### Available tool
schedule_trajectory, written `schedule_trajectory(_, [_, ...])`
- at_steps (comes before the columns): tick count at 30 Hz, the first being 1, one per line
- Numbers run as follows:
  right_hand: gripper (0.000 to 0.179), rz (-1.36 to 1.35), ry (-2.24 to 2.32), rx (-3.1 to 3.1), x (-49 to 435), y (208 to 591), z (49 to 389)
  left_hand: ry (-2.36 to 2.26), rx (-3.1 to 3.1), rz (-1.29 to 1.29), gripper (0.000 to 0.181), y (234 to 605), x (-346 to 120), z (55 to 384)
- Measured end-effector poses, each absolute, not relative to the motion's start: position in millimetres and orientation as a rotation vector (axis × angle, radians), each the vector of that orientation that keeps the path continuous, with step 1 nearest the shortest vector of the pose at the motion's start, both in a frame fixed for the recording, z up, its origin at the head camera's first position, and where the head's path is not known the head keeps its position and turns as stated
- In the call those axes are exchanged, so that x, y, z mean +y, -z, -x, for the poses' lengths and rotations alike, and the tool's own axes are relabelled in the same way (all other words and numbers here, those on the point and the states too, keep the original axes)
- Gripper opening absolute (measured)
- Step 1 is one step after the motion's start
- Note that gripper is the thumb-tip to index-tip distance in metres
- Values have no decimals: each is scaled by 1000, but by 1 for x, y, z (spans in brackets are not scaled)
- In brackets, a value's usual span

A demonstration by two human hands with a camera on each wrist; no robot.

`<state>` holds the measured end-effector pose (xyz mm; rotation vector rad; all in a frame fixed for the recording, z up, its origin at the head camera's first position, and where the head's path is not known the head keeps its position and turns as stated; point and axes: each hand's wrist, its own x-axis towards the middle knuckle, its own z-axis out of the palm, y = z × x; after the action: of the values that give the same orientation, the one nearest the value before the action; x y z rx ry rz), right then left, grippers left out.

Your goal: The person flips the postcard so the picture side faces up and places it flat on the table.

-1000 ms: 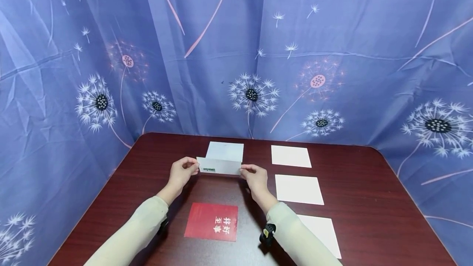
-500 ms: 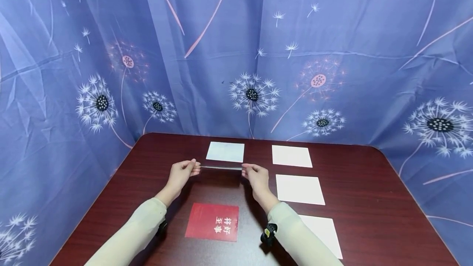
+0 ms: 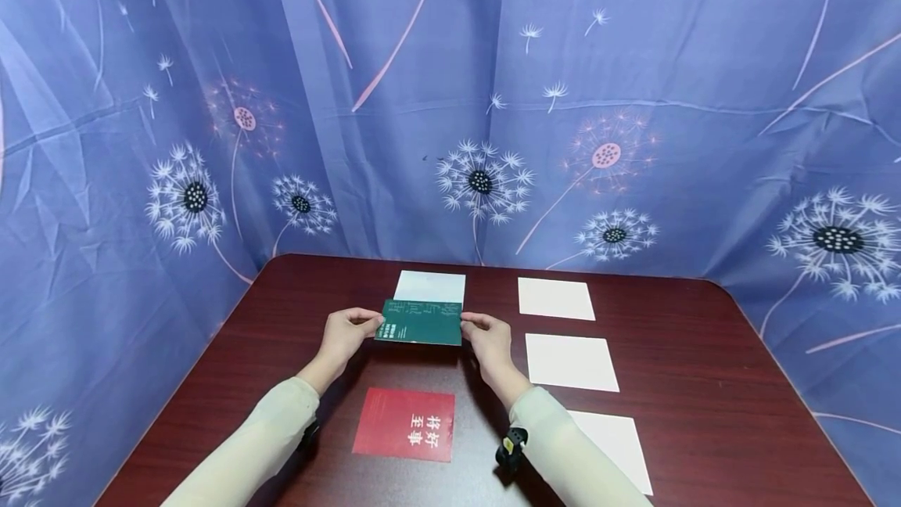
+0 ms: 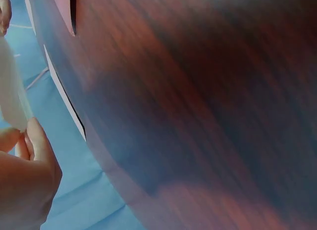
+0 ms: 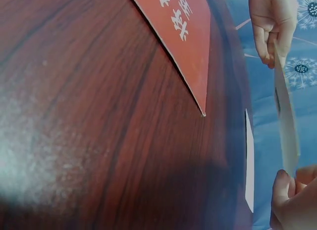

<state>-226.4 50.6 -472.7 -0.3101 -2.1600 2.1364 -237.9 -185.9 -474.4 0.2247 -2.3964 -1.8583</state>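
A dark green card (image 3: 425, 325) with pale printed characters is held above the table, its printed face showing in the head view. My left hand (image 3: 347, 335) pinches its left edge between thumb and fingers. At the opposite edge my right hand (image 3: 489, 341) pinches it the same way. Both wrist views show its pale underside, with the left hand (image 4: 29, 170) and the right hand (image 5: 296, 198) at its ends. Behind it, a pale blue-white card (image 3: 431, 285) lies on the table, its near part hidden. Closer to me lies a red card (image 3: 404, 424) with white characters.
Three white cards stand in a column on the right: a far one (image 3: 556, 299), a middle one (image 3: 572, 362) and a near one (image 3: 614, 444), partly covered by my right sleeve. The dark red-brown table (image 3: 711, 382) ends at a blue dandelion-print curtain (image 3: 394, 139).
The held card has turned over between both hands: first its pale side with a small green mark showed, then its thin edge, now its green face. The hands stayed nearly in place.
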Motion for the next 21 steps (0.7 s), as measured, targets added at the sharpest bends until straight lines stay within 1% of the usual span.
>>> schedule_trajectory(4, [22, 300, -2085, -2171, 50, 472, 226, 1876, -2393, -199, 16, 477, -184, 239])
schedule_trajectory(11, [28, 293, -2061, -2194, 50, 475, 227, 1849, -2492, -168, 30, 474, -184, 238])
schedule_trajectory(16, [30, 298, -2039, -2255, 50, 475, 227, 1824, -2581, -181, 32, 473, -185, 240])
schedule_trajectory(21, [37, 311, -2126, -2297, 50, 476, 226, 1788, -2657, -196, 33, 475, -188, 242])
